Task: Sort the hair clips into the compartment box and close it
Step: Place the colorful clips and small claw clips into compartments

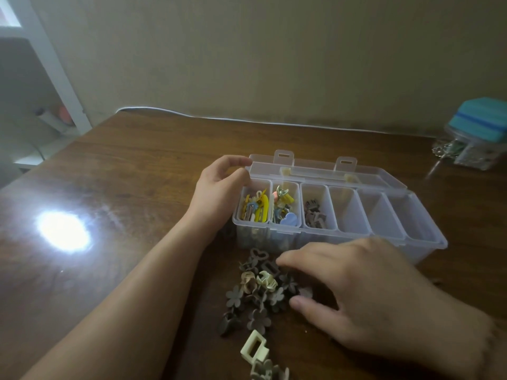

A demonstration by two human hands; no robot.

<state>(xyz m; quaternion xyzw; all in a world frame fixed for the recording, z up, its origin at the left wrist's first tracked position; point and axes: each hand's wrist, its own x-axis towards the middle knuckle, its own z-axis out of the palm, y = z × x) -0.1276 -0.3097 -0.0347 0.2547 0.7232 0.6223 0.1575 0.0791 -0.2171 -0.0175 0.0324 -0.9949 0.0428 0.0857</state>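
Dark wooden table (pixel 115 187) across most of frame; bright lamp glare at left-centre. Plain beige wall (pixel 274 50) along top.

Clear plastic compartment box (pixel 422 242) right of centre, six compartments in a row, lid (pixel 323 171) open and laid back toward the wall. Leftmost compartment: yellow and mixed-colour clips (pixel 255 208). Second: pastel clips (pixel 284 208), one blue cloud shape. Third: a few brown clips (pixel 314 213). Remaining three empty.

Left hand (pixel 219 187) at box's left end, fingers curled loosely against the end wall and lid corner; gripping nothing separate. Right hand (pixel 354 292) lower right, palm down over the table, fingers spread, thumb and forefinger tips at right edge of loose pile; grip on a clip not discernible.

Loose pile of brown and beige hair clips (pixel 260 294) on table, just in front of box, lower centre; flower, heart and claw shapes.

Teal-lidded clear jar (pixel 477 138) at right edge.
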